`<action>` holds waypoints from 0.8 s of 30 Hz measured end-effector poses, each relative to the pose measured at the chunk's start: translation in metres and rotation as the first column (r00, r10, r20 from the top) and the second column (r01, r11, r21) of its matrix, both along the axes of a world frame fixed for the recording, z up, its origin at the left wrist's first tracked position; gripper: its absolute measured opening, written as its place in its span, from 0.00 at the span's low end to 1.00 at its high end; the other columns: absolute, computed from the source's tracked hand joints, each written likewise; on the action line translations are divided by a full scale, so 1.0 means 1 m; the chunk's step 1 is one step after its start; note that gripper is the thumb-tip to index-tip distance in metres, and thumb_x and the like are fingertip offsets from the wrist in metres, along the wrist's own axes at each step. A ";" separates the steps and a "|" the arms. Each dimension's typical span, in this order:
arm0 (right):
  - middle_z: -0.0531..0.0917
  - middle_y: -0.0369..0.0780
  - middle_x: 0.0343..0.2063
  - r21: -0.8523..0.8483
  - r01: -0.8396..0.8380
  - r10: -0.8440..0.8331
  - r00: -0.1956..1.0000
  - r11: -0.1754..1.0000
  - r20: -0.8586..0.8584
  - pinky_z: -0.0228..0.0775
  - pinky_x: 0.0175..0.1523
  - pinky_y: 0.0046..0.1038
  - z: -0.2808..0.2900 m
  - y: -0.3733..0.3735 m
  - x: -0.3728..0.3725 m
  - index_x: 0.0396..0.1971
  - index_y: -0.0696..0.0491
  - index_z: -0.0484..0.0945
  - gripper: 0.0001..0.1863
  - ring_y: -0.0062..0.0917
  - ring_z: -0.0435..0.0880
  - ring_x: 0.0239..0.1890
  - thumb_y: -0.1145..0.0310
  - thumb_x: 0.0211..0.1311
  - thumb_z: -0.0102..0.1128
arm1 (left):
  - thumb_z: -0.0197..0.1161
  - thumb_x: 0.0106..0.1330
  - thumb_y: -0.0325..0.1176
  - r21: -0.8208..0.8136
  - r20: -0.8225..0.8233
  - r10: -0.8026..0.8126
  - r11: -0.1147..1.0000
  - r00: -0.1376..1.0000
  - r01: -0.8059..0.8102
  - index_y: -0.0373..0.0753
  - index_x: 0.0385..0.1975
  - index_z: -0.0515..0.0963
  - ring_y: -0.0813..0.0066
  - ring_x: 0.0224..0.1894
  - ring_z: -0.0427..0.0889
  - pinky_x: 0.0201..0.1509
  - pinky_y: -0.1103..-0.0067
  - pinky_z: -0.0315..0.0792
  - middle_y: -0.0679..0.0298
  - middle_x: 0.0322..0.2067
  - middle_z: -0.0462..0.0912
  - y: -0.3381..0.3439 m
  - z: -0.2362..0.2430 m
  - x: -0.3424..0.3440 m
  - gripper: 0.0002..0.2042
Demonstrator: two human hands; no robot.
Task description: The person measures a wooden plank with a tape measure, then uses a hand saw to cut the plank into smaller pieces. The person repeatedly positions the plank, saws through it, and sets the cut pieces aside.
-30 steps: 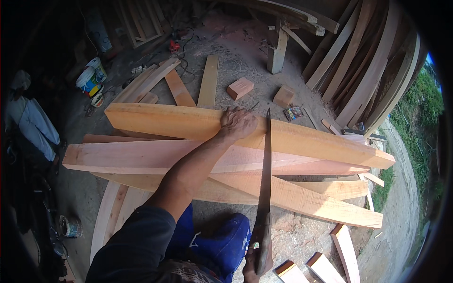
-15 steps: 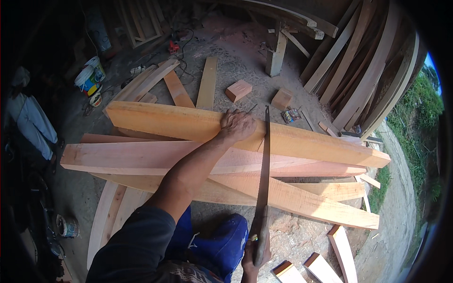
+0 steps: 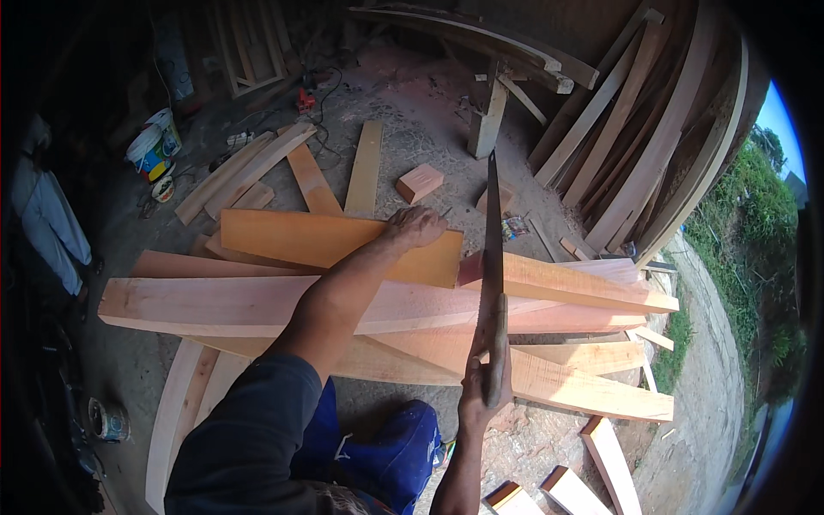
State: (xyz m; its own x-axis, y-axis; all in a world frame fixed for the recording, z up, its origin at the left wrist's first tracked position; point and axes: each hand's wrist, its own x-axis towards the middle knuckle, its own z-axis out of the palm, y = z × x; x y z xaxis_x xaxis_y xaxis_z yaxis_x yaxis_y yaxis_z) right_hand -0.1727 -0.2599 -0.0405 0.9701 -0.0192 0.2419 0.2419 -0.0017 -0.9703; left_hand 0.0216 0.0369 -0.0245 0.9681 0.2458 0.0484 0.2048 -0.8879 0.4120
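Observation:
My left hand grips the top of an orange plank piece, with a thin stick-like item by its fingers. The piece's right end is parted from the other orange length, which lies lower and to the right. My right hand is closed on the wooden handle of a handsaw, its long blade raised and pointing away from me past the parted ends. Beneath are crossed pink and pale boards.
Loose boards, wood blocks, buckets and a red power tool lie beyond. Planks lean at right beside a post. A person in light trousers is at left; short boards lie lower right.
The orange plank has come apart at the saw; its right length has dropped. The saw and my right hand have moved forward and up, and my left hand's piece sits slightly lower.

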 end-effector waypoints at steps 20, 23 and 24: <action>0.89 0.50 0.39 -0.265 0.296 -0.048 0.745 0.918 0.665 0.85 0.43 0.34 0.015 0.012 0.004 0.70 0.59 0.75 0.33 0.39 0.92 0.35 0.74 0.64 0.73 | 0.37 0.87 0.51 -0.491 0.381 -0.056 0.834 0.923 0.253 0.31 0.78 0.60 0.48 0.80 0.59 0.83 0.61 0.54 0.43 0.78 0.60 -0.021 -0.096 -0.123 0.32; 0.84 0.44 0.31 -0.316 0.283 0.027 0.704 0.905 0.710 0.84 0.41 0.35 0.020 0.012 0.009 0.72 0.57 0.74 0.37 0.37 0.89 0.30 0.78 0.59 0.70 | 0.37 0.86 0.58 -0.674 0.379 0.088 0.708 0.921 0.210 0.32 0.77 0.61 0.54 0.73 0.69 0.78 0.65 0.64 0.47 0.70 0.69 -0.040 -0.070 -0.148 0.35; 0.83 0.42 0.29 -0.372 0.273 0.082 0.700 0.888 0.709 0.84 0.41 0.36 0.020 0.014 0.008 0.72 0.57 0.74 0.38 0.36 0.87 0.29 0.78 0.57 0.70 | 0.37 0.86 0.60 -0.735 0.352 0.133 0.652 0.926 0.186 0.32 0.77 0.61 0.56 0.71 0.73 0.76 0.66 0.67 0.48 0.67 0.72 -0.047 -0.058 -0.159 0.36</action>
State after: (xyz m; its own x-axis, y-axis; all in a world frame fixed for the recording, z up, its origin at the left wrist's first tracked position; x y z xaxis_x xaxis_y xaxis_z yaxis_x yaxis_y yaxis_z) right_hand -0.1645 -0.2456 -0.0208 0.5146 0.1720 0.8400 0.8091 -0.4217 -0.4093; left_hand -0.1378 -0.0102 -0.0826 0.9268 0.3248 0.1887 -0.1103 -0.2448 0.9633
